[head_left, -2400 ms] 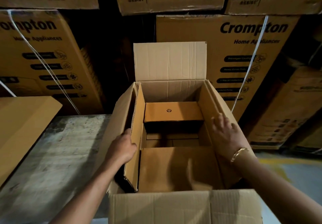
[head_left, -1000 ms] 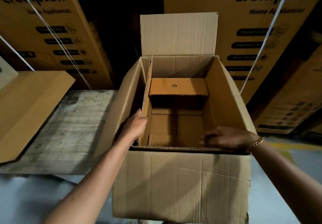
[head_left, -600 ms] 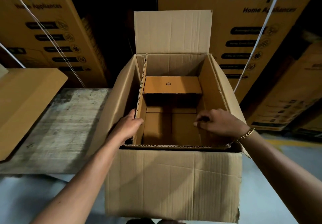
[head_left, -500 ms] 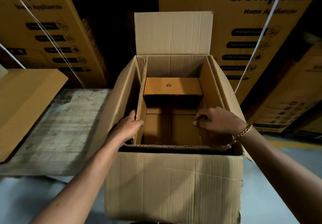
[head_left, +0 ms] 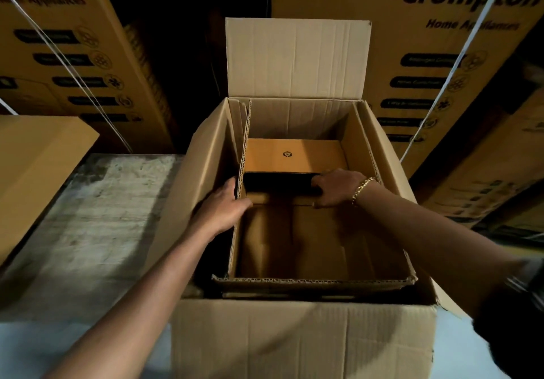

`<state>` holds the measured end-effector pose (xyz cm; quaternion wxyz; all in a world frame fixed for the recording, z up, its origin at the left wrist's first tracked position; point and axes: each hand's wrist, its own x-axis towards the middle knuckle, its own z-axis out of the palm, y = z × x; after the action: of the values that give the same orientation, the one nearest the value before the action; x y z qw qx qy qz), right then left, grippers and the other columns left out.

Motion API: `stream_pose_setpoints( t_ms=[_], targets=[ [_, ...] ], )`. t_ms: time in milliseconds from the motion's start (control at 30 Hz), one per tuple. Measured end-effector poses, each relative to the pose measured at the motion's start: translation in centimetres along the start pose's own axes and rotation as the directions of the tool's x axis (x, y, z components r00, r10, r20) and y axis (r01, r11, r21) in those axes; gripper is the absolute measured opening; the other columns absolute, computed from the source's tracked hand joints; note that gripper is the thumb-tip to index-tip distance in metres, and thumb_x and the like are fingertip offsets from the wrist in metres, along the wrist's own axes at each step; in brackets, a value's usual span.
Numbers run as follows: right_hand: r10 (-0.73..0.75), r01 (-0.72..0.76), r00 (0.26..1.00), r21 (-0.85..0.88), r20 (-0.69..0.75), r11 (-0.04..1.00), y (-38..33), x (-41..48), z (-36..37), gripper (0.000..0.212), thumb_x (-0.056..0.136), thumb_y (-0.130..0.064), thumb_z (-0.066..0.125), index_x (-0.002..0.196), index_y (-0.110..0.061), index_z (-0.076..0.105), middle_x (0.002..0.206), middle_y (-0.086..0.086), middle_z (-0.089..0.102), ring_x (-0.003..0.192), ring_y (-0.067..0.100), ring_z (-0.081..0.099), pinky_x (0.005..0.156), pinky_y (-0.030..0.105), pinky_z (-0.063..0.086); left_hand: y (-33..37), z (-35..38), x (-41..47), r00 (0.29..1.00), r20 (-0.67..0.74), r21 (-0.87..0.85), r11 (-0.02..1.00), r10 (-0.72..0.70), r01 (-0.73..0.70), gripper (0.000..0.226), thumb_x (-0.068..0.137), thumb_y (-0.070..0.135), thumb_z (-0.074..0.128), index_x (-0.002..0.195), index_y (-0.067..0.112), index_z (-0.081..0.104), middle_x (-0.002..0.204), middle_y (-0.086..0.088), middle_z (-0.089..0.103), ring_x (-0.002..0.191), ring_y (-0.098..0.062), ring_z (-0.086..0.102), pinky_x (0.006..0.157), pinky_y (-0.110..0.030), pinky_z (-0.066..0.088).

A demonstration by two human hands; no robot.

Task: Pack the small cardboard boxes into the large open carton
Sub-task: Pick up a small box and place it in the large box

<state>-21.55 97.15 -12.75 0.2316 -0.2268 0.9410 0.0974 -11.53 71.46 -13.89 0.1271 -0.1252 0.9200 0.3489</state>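
large open carton on the floor, far flap up. one small box sits against its far wall. left hand curls closed over the left inner flap; right hand reaches in just before that box, fingers curled, hold unclear. advice: press flaps flat against walls, keeping space before the box clear.

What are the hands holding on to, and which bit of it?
The left hand grips the carton liner's left wall at its top edge. The right hand reaches inside by the small box; its hold is unclear.
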Motion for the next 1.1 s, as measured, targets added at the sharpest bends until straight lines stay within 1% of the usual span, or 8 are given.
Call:
stream_pose_setpoints(
  t_ms=[267, 400, 533, 667, 767, 867, 967, 1100],
  targets=[
    [0.167, -0.167, 0.979, 0.007, -0.120, 0.986, 1.1, 8.1, 1.0, 0.081, 0.086, -0.050, 0.068, 0.151, -0.022, 0.029, 0.154, 0.008, 0.037, 0.137, 0.033, 0.041, 0.102, 0.051, 0.043, 3.7, -1.9, 6.4, 0.999, -0.030, 0.031, 0.999, 0.014, -0.013, 0.080, 0.095, 0.052, 0.055, 0.159, 0.029, 0.014, 0.164, -0.004, 0.027, 0.147, -0.029, 0.030, 0.117, -0.049, 0.030],
    [0.144, -0.159, 0.978, -0.099, -0.149, 0.982, 2.2, 9.6, 0.8, 0.071, 0.085, -0.045, 0.069, 0.145, -0.022, 0.039, 0.145, 0.006, 0.045, 0.131, 0.031, 0.046, 0.100, 0.049, 0.044, 4.7, -2.1, 8.0, 0.999, -0.036, 0.051, 0.998, 0.029, -0.027, 0.068, 0.100, 0.043, 0.047, 0.159, 0.027, 0.019, 0.162, -0.005, 0.032, 0.144, -0.030, 0.035, 0.114, -0.045, 0.032],
    [0.094, -0.131, 0.976, -0.188, -0.195, 0.973, 3.7, 10.3, -1.3, 0.049, 0.081, -0.047, 0.066, 0.125, -0.027, 0.058, 0.126, 0.002, 0.063, 0.116, 0.027, 0.060, 0.095, 0.044, 0.047, 4.0, -1.6, 8.0, 0.992, -0.081, 0.127, 0.988, 0.093, -0.082, 0.054, 0.102, 0.034, 0.040, 0.153, 0.017, 0.033, 0.152, -0.014, 0.046, 0.129, -0.034, 0.049, 0.097, -0.040, 0.038],
    [0.097, -0.140, 0.955, -0.135, -0.279, 0.981, 4.7, 10.3, -2.7, 0.036, 0.073, -0.046, 0.060, 0.104, -0.031, 0.066, 0.105, 0.000, 0.071, 0.097, 0.026, 0.069, 0.071, 0.033, 0.041, 3.4, -1.8, 8.2, 0.987, -0.119, 0.143, 0.986, 0.106, -0.088, 0.043, 0.100, 0.032, 0.041, 0.140, 0.016, 0.041, 0.132, -0.017, 0.059, 0.109, -0.036, 0.056, 0.081, -0.039, 0.038],
    [0.134, -0.162, 0.913, -0.040, -0.385, 0.986, 5.4, 10.4, -3.5, 0.033, 0.071, -0.044, 0.055, 0.095, -0.026, 0.071, 0.094, 0.005, 0.072, 0.089, 0.030, 0.070, 0.066, 0.031, 0.039, 2.8, -2.7, 8.6, 0.989, -0.109, 0.138, 0.987, 0.099, -0.084, 0.022, 0.100, 0.031, 0.043, 0.115, 0.017, 0.038, 0.115, -0.015, 0.061, 0.091, -0.033, 0.057, 0.077, -0.042, 0.044],
    [0.240, -0.226, 0.825, 0.090, -0.512, 0.970, 6.4, 10.9, -4.8, 0.031, 0.081, -0.040, 0.053, 0.086, -0.015, 0.071, 0.088, 0.014, 0.072, 0.082, 0.036, 0.069, 0.063, 0.032, 0.041, 2.4, -3.9, 9.3, 0.992, -0.108, 0.115, 0.992, 0.057, -0.045, 0.017, 0.099, 0.028, 0.044, 0.109, 0.018, 0.034, 0.105, -0.011, 0.057, 0.084, -0.029, 0.056, 0.070, -0.040, 0.040],
    [0.292, -0.238, 0.787, 0.169, -0.544, 0.956, 7.3, 11.7, -6.0, 0.029, 0.089, -0.034, 0.049, 0.104, -0.018, 0.068, 0.095, 0.017, 0.071, 0.091, 0.037, 0.067, 0.080, 0.043, 0.048, 2.6, -3.9, 9.6, 0.989, -0.141, 0.113, 0.993, 0.037, -0.021, 0.018, 0.097, 0.025, 0.045, 0.108, 0.015, 0.034, 0.111, -0.017, 0.060, 0.096, -0.036, 0.059, 0.076, -0.043, 0.043],
    [0.343, -0.258, 0.754, 0.229, -0.559, 0.939, 8.4, 12.8, -6.8, 0.036, 0.095, -0.038, 0.050, 0.125, -0.020, 0.058, 0.121, 0.015, 0.066, 0.118, 0.039, 0.056, 0.106, 0.055, 0.035, 2.6, -2.8, 9.4, 0.980, -0.174, 0.144, 0.987, 0.093, -0.068, 0.019, 0.097, 0.027, 0.045, 0.105, 0.017, 0.031, 0.119, -0.019, 0.061, 0.100, -0.038, 0.059, 0.073, -0.038, 0.036]
  ],
)
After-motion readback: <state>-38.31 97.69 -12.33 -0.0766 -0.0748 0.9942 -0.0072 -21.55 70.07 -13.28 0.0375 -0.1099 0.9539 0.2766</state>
